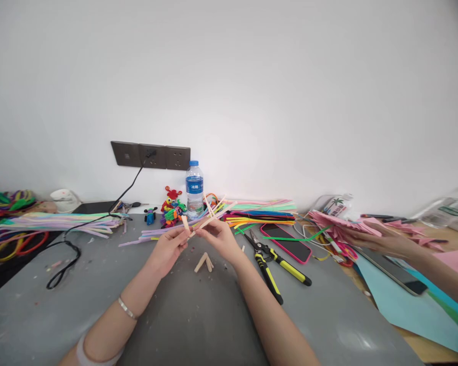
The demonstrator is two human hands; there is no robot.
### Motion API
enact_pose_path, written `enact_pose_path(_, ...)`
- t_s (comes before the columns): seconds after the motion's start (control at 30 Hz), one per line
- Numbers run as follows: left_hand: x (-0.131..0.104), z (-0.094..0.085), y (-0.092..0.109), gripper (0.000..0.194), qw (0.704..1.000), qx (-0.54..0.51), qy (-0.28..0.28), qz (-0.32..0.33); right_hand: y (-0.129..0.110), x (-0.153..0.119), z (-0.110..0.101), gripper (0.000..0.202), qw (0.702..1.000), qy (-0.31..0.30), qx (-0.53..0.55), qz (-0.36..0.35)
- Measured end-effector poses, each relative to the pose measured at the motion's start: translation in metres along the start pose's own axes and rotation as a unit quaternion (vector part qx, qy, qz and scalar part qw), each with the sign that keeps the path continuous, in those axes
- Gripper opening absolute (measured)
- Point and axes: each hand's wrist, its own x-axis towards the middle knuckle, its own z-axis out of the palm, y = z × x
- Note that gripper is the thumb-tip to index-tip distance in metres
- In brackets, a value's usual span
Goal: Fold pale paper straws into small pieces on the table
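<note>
My left hand [171,247] and my right hand [220,237] meet above the middle of the grey table. Between them are cream pipe cleaners [213,217], with long ends sticking up and out past my right fingers. A short bent end [185,222] rises from my left fingertips. Both hands are closed in a pinch; the exact joint between the stems is hidden by the fingers. Below them, a small bent cream pipe cleaner piece [204,262] rests on the table. Yellow-and-black pliers [270,256] lie to the right of my right hand, their handles apart.
Behind my hands stand a water bottle [194,189] and a colourful pipe cleaner figure [172,207]. Bundles of pipe cleaners [260,213] lie along the wall. A pink-edged phone [287,244] sits behind the pliers. At right, another person's hand [381,241] touches pink paper [343,223]. A black cable [76,249] loops at left.
</note>
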Motion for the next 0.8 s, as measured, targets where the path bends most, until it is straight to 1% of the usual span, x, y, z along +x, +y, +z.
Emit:
enact_pose_path(0.13,-0.003,0.001,0.000,0.029,0.994,0.098,-0.043,0.002,-0.002,0.002,-0.008,0.018,0.997,-0.024,0.069,0.014)
enact_pose_path(0.27,-0.006,0.001,0.000,0.027,0.978,0.187,-0.087,0.011,-0.006,0.003,-0.011,0.019,0.990,-0.041,0.125,0.045)
enact_pose_path(0.37,-0.007,0.000,0.001,0.027,0.966,0.231,-0.116,-0.014,-0.008,0.002,-0.014,0.019,0.987,-0.051,0.135,0.064)
enact_pose_path(0.53,-0.011,0.001,0.006,0.025,0.946,0.269,-0.172,-0.051,-0.006,0.000,-0.019,0.017,0.978,-0.101,0.148,0.107)
enact_pose_path(0.6,-0.012,0.002,0.008,0.024,0.944,0.276,-0.177,-0.046,-0.004,-0.001,-0.020,0.018,0.976,-0.101,0.156,0.112)
enact_pose_path(0.73,-0.011,0.003,0.006,0.026,0.945,0.284,-0.159,0.001,-0.002,0.001,-0.020,0.021,0.975,-0.083,0.167,0.119)
enact_pose_path(0.8,-0.010,0.003,0.003,0.028,0.945,0.290,-0.152,0.014,-0.002,0.001,-0.018,0.022,0.975,-0.077,0.160,0.131)
